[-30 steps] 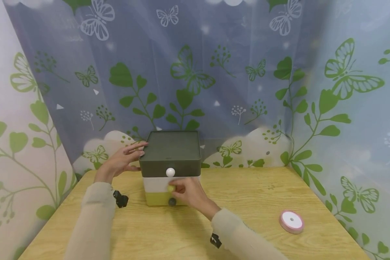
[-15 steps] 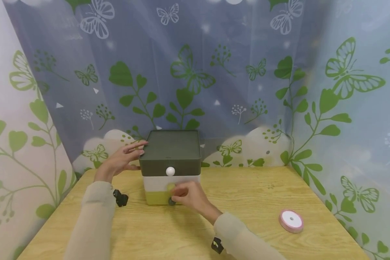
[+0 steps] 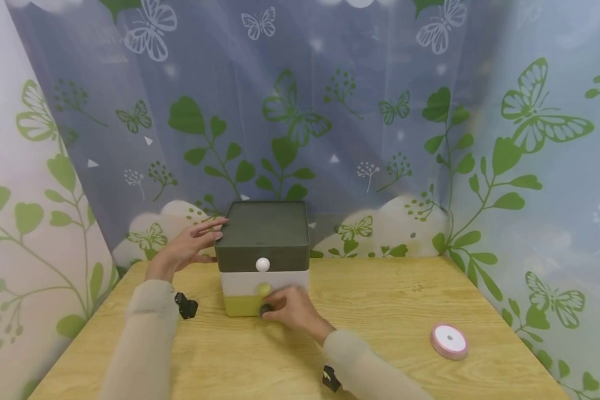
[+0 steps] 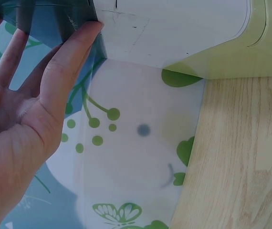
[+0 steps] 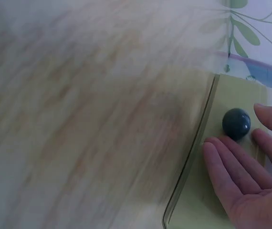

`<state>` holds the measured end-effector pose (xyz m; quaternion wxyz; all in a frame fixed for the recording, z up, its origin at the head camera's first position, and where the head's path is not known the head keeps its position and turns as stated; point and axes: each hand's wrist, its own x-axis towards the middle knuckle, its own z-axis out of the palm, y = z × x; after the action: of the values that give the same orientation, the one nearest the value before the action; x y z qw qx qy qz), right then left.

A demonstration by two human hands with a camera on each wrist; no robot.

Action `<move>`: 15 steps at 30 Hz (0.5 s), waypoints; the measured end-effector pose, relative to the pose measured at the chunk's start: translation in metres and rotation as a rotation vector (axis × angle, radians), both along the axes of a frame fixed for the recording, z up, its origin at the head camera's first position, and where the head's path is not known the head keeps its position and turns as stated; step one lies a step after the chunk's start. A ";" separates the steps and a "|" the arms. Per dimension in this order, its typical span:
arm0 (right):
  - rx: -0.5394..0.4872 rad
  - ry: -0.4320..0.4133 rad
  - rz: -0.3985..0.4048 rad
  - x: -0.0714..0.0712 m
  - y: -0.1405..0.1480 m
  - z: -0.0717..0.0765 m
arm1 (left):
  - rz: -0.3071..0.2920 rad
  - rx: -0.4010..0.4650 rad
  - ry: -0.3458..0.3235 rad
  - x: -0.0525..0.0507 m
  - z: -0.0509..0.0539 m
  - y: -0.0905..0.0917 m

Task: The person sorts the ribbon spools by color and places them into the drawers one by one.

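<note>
A small stacked drawer box has a dark grey top drawer [image 3: 260,225], a white middle drawer [image 3: 240,282] and a yellow-green bottom drawer [image 3: 241,305]. Each front carries a round knob; all three drawers look pushed in. My left hand [image 3: 182,250] rests its spread fingertips against the left side of the dark drawer. At the bottom drawer, my right hand [image 3: 296,308] has its fingers around the dark knob [image 5: 236,123]. In the right wrist view that knob shows beside relaxed fingers, with no clear pinch. Above it are the yellow-green knob [image 3: 264,289] and the white knob [image 3: 262,264].
A pink-edged spool with a white face [image 3: 449,340] lies at the right of the wooden table [image 3: 380,311]. Patterned curtains [image 3: 350,155] with butterflies and leaves close off the back and sides.
My right hand has moved down from the yellow-green knob of the middle drawer to the dark knob of the bottom drawer. The left hand has stayed in place.
</note>
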<state>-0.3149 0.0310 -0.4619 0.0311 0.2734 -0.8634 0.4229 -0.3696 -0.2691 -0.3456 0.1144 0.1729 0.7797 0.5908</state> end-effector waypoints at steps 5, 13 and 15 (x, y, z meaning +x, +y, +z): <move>0.021 -0.004 -0.012 -0.001 -0.007 -0.006 | 0.004 0.000 -0.003 -0.001 0.000 0.000; -0.013 -0.013 -0.050 0.000 -0.010 -0.008 | 0.015 0.002 -0.007 -0.001 -0.001 0.000; -0.010 -0.024 -0.052 0.001 -0.011 -0.007 | 0.015 0.001 -0.007 -0.001 0.000 0.000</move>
<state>-0.3140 0.0203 -0.4694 0.0330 0.2456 -0.8685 0.4293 -0.3705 -0.2693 -0.3460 0.1127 0.1652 0.7801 0.5928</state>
